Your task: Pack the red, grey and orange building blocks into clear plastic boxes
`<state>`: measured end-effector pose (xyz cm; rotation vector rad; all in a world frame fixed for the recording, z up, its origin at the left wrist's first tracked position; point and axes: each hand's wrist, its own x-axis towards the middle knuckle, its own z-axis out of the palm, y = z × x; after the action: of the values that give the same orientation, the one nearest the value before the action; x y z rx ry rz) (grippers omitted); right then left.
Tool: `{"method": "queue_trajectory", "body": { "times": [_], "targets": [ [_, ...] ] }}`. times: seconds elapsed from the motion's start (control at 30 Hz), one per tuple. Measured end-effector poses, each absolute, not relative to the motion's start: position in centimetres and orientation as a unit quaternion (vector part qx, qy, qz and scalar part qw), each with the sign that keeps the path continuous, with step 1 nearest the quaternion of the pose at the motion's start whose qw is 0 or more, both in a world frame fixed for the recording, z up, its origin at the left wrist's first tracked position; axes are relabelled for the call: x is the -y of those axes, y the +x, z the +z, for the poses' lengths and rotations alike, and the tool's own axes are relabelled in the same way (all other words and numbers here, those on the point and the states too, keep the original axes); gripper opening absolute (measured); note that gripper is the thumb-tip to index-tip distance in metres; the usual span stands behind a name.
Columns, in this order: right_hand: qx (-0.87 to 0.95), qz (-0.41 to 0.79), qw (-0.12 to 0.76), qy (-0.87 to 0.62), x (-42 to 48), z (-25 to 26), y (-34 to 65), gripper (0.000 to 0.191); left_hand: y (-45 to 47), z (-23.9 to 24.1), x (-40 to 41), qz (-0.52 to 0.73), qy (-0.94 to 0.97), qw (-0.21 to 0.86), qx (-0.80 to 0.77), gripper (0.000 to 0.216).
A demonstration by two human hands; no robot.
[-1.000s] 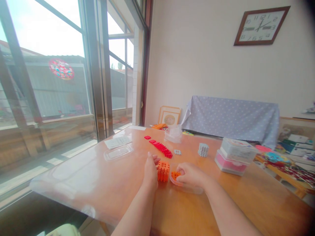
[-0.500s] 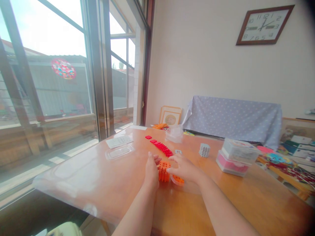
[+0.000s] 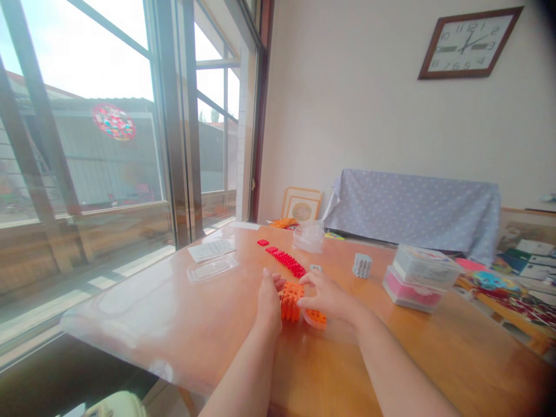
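Note:
A stack of bright orange interlocking plastic pieces [image 3: 290, 307] stands on the table between my hands. My left hand [image 3: 269, 301] is cupped along the stack's left side, its fingertips partly hidden behind it. At the stack's right side, my right hand [image 3: 328, 294] has its thumb and fingers curled around the edge of an orange piece. Below the right palm, more orange pieces [image 3: 317, 317] lie in a shallow clear plastic container. A curved row of red interlocking pieces [image 3: 286, 262] lies just beyond my hands, with a separate red piece [image 3: 263, 242] past its far end.
A grey stack [image 3: 361, 266] stands to the right, near the lidded clear boxes [image 3: 419, 284] with pink contents. A clear tub [image 3: 308, 236] sits at the table's far end. On the left lie a clear lid [image 3: 212, 269] and a printed sheet [image 3: 211, 250].
The orange stack looks wider at its right side, where my right fingers now meet it. My left hand stays almost in place. The whole view shifts slightly.

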<state>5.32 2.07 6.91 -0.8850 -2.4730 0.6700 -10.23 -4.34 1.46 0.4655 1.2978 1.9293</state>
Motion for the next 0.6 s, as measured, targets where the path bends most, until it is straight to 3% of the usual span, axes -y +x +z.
{"method": "queue_trajectory", "body": {
  "times": [0.17, 0.43, 0.6],
  "targets": [
    [0.873, 0.283, 0.205, -0.340, -2.8, 7.1, 8.3, 0.046, -10.3, 1.0, 4.1, 0.757, 0.191, 0.361, -0.510, 0.081],
    [0.875, 0.274, 0.101, -0.386, -3.4, 6.2, 10.9, 0.039, -10.2, 0.9, 4.1, 0.754, 0.197, 0.361, -0.512, 0.080],
    [0.878, 0.246, 0.085, -0.401, -3.1, 5.5, 9.9, 0.037, -10.2, 1.1, 4.0, 0.748, 0.191, 0.361, -0.524, 0.078]
  ]
}}
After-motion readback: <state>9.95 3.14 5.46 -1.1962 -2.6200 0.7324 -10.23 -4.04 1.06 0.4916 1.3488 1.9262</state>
